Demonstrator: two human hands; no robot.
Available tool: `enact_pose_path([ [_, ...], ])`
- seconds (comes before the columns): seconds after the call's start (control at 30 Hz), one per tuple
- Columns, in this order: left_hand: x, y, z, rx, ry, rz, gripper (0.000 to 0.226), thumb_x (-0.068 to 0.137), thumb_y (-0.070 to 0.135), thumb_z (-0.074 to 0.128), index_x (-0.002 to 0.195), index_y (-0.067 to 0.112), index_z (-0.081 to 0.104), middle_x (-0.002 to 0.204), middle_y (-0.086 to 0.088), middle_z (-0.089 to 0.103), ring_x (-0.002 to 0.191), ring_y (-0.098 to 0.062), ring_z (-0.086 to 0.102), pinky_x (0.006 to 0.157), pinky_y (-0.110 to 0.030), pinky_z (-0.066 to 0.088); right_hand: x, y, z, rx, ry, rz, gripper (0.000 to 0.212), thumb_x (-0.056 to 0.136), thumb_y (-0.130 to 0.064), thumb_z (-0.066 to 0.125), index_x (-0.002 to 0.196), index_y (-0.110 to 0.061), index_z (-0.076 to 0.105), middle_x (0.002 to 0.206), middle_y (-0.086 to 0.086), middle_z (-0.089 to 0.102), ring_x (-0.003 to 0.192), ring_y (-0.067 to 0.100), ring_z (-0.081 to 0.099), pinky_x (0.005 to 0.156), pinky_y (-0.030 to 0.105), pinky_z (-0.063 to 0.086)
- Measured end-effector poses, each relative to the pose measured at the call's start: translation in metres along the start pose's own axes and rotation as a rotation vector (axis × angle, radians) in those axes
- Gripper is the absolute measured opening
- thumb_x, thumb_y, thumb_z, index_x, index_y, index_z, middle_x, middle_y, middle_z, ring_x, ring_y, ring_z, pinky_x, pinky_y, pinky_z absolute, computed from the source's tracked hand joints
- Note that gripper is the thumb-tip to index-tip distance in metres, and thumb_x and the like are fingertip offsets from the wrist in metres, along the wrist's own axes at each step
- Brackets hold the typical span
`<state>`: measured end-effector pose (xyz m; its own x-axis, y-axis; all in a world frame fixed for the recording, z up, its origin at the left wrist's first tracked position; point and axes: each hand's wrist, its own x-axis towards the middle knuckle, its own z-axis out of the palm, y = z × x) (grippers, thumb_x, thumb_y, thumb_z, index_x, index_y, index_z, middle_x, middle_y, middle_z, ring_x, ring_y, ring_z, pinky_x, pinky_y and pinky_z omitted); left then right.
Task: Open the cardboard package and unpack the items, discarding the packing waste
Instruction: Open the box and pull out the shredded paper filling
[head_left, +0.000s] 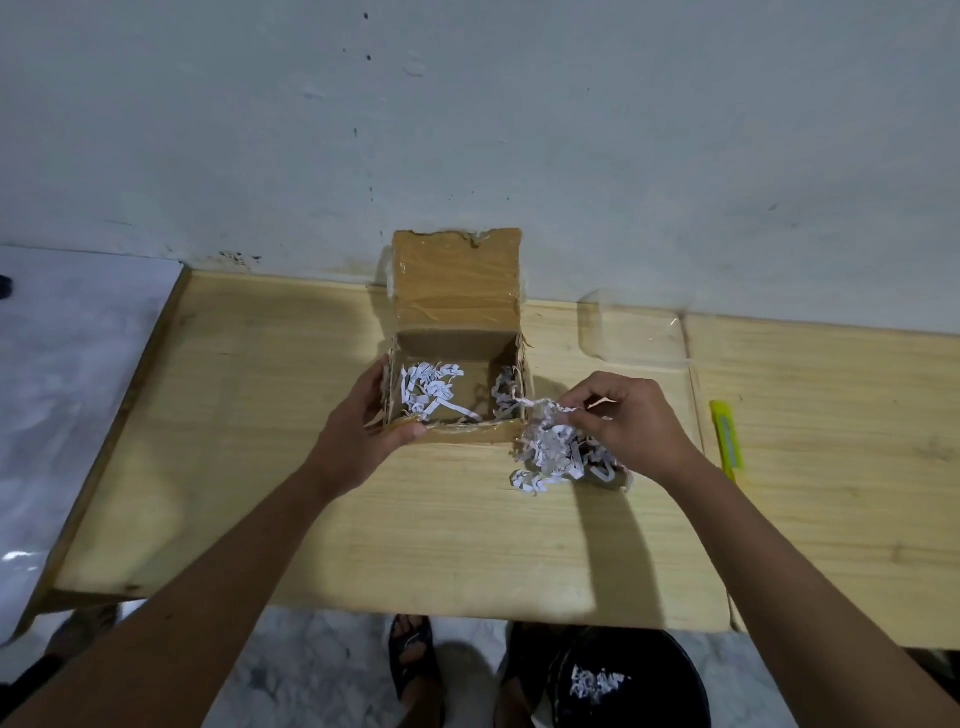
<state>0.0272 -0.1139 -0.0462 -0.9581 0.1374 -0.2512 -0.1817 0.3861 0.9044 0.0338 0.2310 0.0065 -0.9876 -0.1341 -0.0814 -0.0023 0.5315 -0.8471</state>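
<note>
Head view, left hand (363, 431) gripping cardboard box (457, 322), right hand (631, 421) pinching shredded paper (556, 447)

No legible text, label, brand, number or sign appears in the head view. The shredded paper (556, 452) held at the right of the cardboard box (457, 332) carries dark marks that may be print, too small and blurred to read. The same holds for the shreds (431, 389) lying inside the box. The raised flap of the box shows only glossy tape, with no printing that can be made out. The yellow utility knife (727, 436) on the wooden table (311, 519) bears a pale strip along its body; whether it holds lettering cannot be told.
</note>
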Motion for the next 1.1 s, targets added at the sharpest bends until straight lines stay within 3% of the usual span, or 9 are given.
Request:
enact_pose_path([
  [0.13, 0.0, 0.001, 0.001, -0.032, -0.001, -0.005, 0.101, 0.074, 0.013, 0.091, 0.157, 0.032, 0.036, 0.137, 0.011, 0.067, 0.125, -0.009, 0.065, 0.114, -0.047, 0.048, -0.011, 0.021, -0.023, -0.086, 0.019, 0.07, 0.018, 0.081, -0.006, 0.086, 0.084, -0.021, 0.077, 0.086, -0.004, 0.077, 0.073, 0.005, 0.072, 0.072, 0.019, 0.057],
  [0.27, -0.002, 0.004, 0.004, -0.078, 0.005, -0.001, 0.1, 0.067, 0.026, 0.088, 0.154, 0.038, 0.04, 0.135, 0.013, 0.068, 0.124, -0.009, 0.066, 0.112, -0.046, 0.049, -0.014, 0.034, -0.029, -0.172, 0.0, 0.111, 0.026, 0.08, -0.004, 0.086, 0.09, -0.027, 0.077, 0.09, -0.008, 0.077, 0.081, 0.007, 0.073, 0.085, 0.029, 0.061],
  [0.43, -0.003, 0.007, 0.004, -0.094, -0.002, -0.006, 0.1, 0.063, 0.036, 0.087, 0.15, 0.047, 0.04, 0.135, 0.016, 0.067, 0.123, -0.007, 0.066, 0.111, -0.044, 0.05, -0.013, 0.024, -0.027, -0.121, 0.01, 0.106, 0.028, 0.076, -0.012, 0.09, 0.099, -0.024, 0.078, 0.102, -0.011, 0.077, 0.092, 0.007, 0.071, 0.087, 0.023, 0.058],
  [0.6, -0.003, 0.008, 0.003, -0.058, -0.005, -0.007, 0.102, 0.067, 0.033, 0.089, 0.155, 0.037, 0.038, 0.138, 0.009, 0.067, 0.125, -0.013, 0.066, 0.112, -0.05, 0.048, 0.002, 0.002, -0.017, -0.048, 0.062, 0.022, 0.024, 0.079, -0.013, 0.088, 0.1, -0.021, 0.079, 0.097, -0.004, 0.078, 0.089, 0.013, 0.072, 0.08, 0.026, 0.059],
  [0.73, -0.002, 0.005, 0.003, -0.024, -0.007, 0.005, 0.099, 0.076, 0.016, 0.09, 0.157, 0.031, 0.036, 0.138, 0.008, 0.066, 0.124, -0.011, 0.066, 0.112, -0.047, 0.049, 0.023, -0.027, 0.005, 0.03, 0.061, -0.084, 0.008, 0.087, -0.02, 0.082, 0.094, -0.017, 0.079, 0.088, -0.004, 0.077, 0.081, 0.014, 0.072, 0.076, 0.025, 0.059],
  [0.83, -0.003, 0.003, 0.003, -0.024, -0.003, 0.017, 0.099, 0.078, 0.007, 0.088, 0.158, 0.024, 0.034, 0.138, 0.007, 0.067, 0.124, -0.009, 0.066, 0.111, -0.043, 0.05, 0.044, -0.042, 0.032, 0.026, -0.003, -0.12, 0.006, 0.089, -0.021, 0.081, 0.092, -0.016, 0.079, 0.085, -0.004, 0.076, 0.077, 0.014, 0.071, 0.073, 0.028, 0.059],
  [0.93, -0.003, 0.001, 0.004, -0.014, 0.018, 0.025, 0.1, 0.075, 0.016, 0.091, 0.158, 0.026, 0.035, 0.137, 0.013, 0.067, 0.125, -0.008, 0.065, 0.112, -0.045, 0.05, 0.064, -0.049, 0.062, -0.103, -0.103, -0.165, 0.007, 0.089, -0.023, 0.08, 0.093, -0.018, 0.078, 0.086, -0.006, 0.076, 0.078, 0.009, 0.07, 0.076, 0.03, 0.058],
  [1.03, -0.004, 0.0, 0.003, -0.015, 0.011, 0.03, 0.102, 0.071, 0.039, 0.09, 0.156, 0.037, 0.033, 0.143, 0.015, 0.062, 0.131, -0.011, 0.062, 0.113, -0.054, 0.047, 0.082, -0.052, 0.087, -0.315, -0.284, -0.12, 0.023, 0.088, -0.034, 0.078, 0.105, -0.019, 0.075, 0.101, -0.001, 0.076, 0.092, 0.019, 0.07, 0.084, 0.034, 0.057],
  [1.1, -0.004, -0.002, 0.003, -0.014, 0.004, 0.024, 0.103, 0.073, 0.038, 0.089, 0.158, 0.035, 0.031, 0.147, 0.014, 0.059, 0.133, -0.012, 0.06, 0.113, -0.055, 0.047, 0.092, -0.053, 0.098, -0.449, -0.373, -0.09, 0.04, 0.086, -0.038, 0.078, 0.12, -0.017, 0.072, 0.117, 0.006, 0.071, 0.105, 0.025, 0.068, 0.091, 0.035, 0.055],
])
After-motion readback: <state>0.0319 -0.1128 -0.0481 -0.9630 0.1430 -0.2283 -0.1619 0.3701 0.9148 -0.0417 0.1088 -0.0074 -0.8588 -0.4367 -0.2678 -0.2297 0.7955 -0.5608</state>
